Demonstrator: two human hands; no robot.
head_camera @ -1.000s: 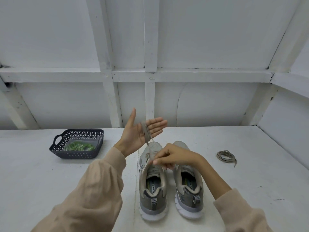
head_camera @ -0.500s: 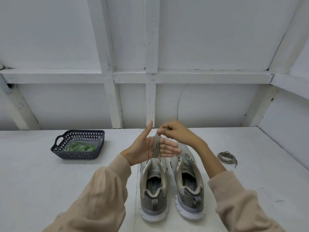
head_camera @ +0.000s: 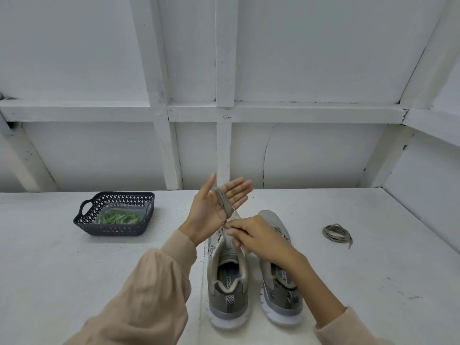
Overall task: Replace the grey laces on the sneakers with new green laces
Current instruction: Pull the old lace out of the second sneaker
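Two grey sneakers stand side by side on the white table, heels toward me: the left sneaker [head_camera: 227, 290] and the right sneaker [head_camera: 280, 292]. My left hand [head_camera: 211, 207] is raised above the left sneaker's toe, palm up and fingers spread, with a grey lace [head_camera: 225, 204] wound several times across the palm. My right hand [head_camera: 254, 236] pinches the loose end of that lace just below the left hand, over the sneakers' tongues. Green laces [head_camera: 117, 217] lie in a dark basket [head_camera: 86, 221] at the left.
A second grey lace [head_camera: 336, 232] lies coiled on the table to the right of the sneakers. A white framed wall [head_camera: 224, 145] rises behind the table, and a side wall closes the right edge.
My right hand has come down from above the left palm to below it, drawing the lace around the hand once more. The left hand opened wider and tilted upward.
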